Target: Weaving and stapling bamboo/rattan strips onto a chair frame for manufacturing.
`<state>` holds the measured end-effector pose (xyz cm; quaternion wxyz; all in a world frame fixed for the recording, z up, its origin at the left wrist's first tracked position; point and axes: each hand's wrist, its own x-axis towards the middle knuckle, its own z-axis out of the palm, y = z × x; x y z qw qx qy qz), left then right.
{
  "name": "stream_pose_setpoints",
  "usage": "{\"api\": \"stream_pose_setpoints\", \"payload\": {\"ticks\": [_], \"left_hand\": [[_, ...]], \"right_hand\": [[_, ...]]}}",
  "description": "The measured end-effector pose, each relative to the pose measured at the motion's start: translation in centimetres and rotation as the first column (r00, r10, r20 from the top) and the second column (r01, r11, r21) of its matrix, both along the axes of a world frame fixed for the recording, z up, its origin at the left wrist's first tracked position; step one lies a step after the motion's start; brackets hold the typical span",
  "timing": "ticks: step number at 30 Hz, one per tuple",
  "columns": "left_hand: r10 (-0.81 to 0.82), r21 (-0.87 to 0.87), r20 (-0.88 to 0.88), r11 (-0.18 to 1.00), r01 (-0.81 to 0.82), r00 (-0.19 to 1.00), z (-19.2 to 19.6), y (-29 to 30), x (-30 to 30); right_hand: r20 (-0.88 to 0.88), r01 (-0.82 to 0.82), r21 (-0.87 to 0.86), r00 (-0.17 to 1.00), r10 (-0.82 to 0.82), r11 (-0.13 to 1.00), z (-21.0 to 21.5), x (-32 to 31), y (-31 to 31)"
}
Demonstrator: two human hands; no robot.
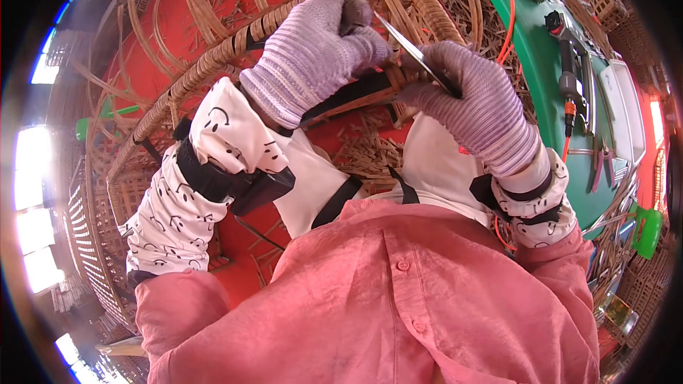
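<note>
Two gloved hands meet over a cane-wrapped frame (210,64). The right grip (480,103) is clenched around a pointed metal blade (413,50), which slants up over the frame's inner side, its tip just beside the left grip (316,53). That left grip lies curled over the frame's upper rail; whether it pinches anything there I cannot tell.

The blade is slim, grey and shiny. The frame is tan, tightly coiled along its curved rail, with dark bands near the corner and loose cane ends fanning outward beyond it. Cut strips (366,156) litter the red floor (238,281) inside the frame. To its right, a green desk (526,35) carries power tools (569,75) and a white tray (620,110); woven baskets (92,242) stand to its left, before bright windows (35,203).
</note>
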<state>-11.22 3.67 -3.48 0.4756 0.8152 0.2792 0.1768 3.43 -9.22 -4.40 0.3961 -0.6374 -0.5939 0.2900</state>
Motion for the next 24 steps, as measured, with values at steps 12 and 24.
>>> {"api": "stream_pose_setpoints", "payload": {"ticks": [12,24], "left_hand": [[0.262,-0.441,0.165,0.882,-0.166,0.951,-1.1,0.2,0.3],[0.119,0.022,0.272,0.991,-0.13,0.955,-1.1,-1.8,-0.9]], "right_hand": [[0.245,-0.07,0.132,0.969,0.036,0.989,-0.2,-0.3,1.0],[0.355,-0.024,-0.107,0.933,0.06,0.994,2.4,-0.7,2.3]]}}
